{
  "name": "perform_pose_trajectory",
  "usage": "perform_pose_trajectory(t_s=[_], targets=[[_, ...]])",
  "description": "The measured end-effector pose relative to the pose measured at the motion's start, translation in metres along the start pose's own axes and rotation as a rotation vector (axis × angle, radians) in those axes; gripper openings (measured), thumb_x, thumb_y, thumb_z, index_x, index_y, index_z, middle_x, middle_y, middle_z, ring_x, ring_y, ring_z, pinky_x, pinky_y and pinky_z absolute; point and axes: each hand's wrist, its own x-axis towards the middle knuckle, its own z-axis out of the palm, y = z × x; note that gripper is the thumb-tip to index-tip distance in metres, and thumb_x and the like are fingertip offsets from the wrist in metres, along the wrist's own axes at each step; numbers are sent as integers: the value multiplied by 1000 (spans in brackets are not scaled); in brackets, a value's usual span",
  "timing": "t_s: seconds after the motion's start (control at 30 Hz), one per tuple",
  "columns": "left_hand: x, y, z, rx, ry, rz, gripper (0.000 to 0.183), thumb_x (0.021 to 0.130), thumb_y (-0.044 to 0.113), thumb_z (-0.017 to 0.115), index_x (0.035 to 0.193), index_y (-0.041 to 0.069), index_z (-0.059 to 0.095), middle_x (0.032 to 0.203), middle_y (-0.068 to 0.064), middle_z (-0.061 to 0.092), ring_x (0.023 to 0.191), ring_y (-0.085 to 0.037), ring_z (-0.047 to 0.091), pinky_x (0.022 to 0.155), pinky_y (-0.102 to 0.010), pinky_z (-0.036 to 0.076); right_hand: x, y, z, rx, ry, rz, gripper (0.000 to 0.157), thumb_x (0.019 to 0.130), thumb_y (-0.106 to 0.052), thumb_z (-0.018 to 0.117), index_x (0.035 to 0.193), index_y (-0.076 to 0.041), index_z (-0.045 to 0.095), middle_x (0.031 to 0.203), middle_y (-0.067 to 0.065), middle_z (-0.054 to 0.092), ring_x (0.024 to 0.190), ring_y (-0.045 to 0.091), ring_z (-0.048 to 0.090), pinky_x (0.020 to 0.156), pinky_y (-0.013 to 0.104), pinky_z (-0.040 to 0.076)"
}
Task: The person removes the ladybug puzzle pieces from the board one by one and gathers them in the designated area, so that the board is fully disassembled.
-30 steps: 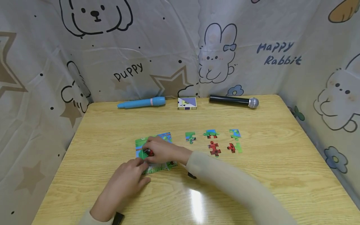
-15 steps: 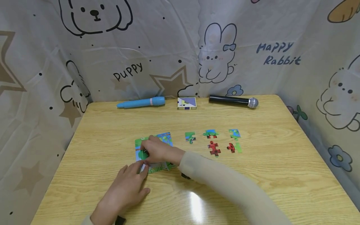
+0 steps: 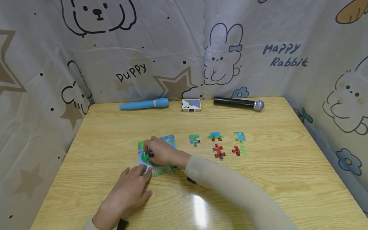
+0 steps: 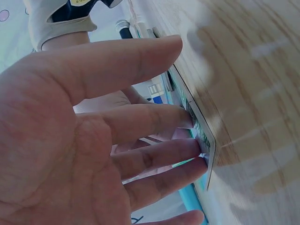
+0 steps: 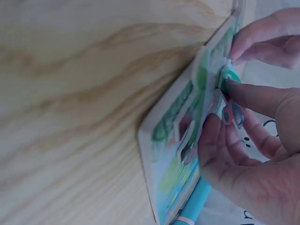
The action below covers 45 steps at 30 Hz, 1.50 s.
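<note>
A jigsaw puzzle board (image 3: 159,172) with green and blue scenery lies on the table, left of centre. My right hand (image 3: 164,152) reaches over it and covers much of its middle. Between its thumb and fingers it pinches a small puzzle piece (image 5: 227,112), partly hidden, close above the board. My left hand (image 3: 126,191) lies at the near left corner, with its fingertips touching the board edge. In the left wrist view its fingers (image 4: 154,157) are nearly straight and hold nothing.
Right of the board lie several loose puzzle pieces, among them a red one (image 3: 219,151) and a blue-green one (image 3: 240,136). Along the back edge are a blue pen-shaped object (image 3: 145,104), a card box (image 3: 191,105) and a black microphone (image 3: 238,103). A printed cloth stands behind.
My right hand has shifted slightly left over the board, still pinching the piece. The left hand has drawn back a little from the right fingers, and its thumb has spread towards me.
</note>
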Motion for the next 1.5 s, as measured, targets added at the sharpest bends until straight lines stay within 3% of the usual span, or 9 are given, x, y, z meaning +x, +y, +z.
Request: perform_pose_trajectory(t_s=[0.17, 0.37, 0.7, 0.93, 1.27, 1.5], targets=[[1, 0, -1, 6, 1, -10, 73, 83, 39, 88, 143, 6, 64, 150, -21, 59, 138, -40, 57, 110, -74, 43, -3, 2, 1, 32, 29, -52, 28, 96, -15, 78, 119, -15, 64, 106, 1, 72, 87, 10, 61, 80, 23, 51], [1, 0, -1, -7, -19, -33, 71, 84, 38, 88, 143, 6, 65, 150, -20, 58, 140, -40, 56, 111, -74, 41, -9, 7, -5, 130, 59, -81, 17, 98, -11, 75, 111, -13, 65, 87, 0, 68, 69, 8, 53, 67, 19, 44], [2, 1, -2, -29, -41, -65, 72, 86, 38, 85, 146, 6, 62, 152, -19, 57, 142, -40, 53, 114, -72, 39, -33, 38, -31, 269, 81, -33, 35, 96, -14, 77, 129, -15, 66, 103, 4, 72, 80, 9, 70, 74, 24, 56], [2, 0, -1, -38, -55, -73, 71, 87, 39, 84, 147, 6, 62, 152, -20, 56, 143, -41, 51, 116, -72, 38, -61, 72, -45, 342, 123, -24, 33, 96, -9, 77, 128, -12, 72, 102, 8, 72, 83, 13, 76, 73, 22, 61], [1, -4, 1, -68, -59, -61, 74, 88, 40, 84, 150, 8, 59, 156, -18, 54, 146, -38, 49, 117, -71, 37, -113, 114, -54, 301, 100, 52, 28, 100, -12, 72, 128, -14, 73, 90, 1, 71, 74, 7, 68, 69, 24, 57], [0, -3, 2, -64, -52, -64, 75, 88, 40, 84, 149, 7, 59, 155, -19, 54, 146, -38, 50, 117, -71, 37, -135, 128, -47, 228, 79, 13, 23, 98, -12, 74, 121, -13, 77, 85, -3, 72, 66, 3, 55, 62, 21, 49]])
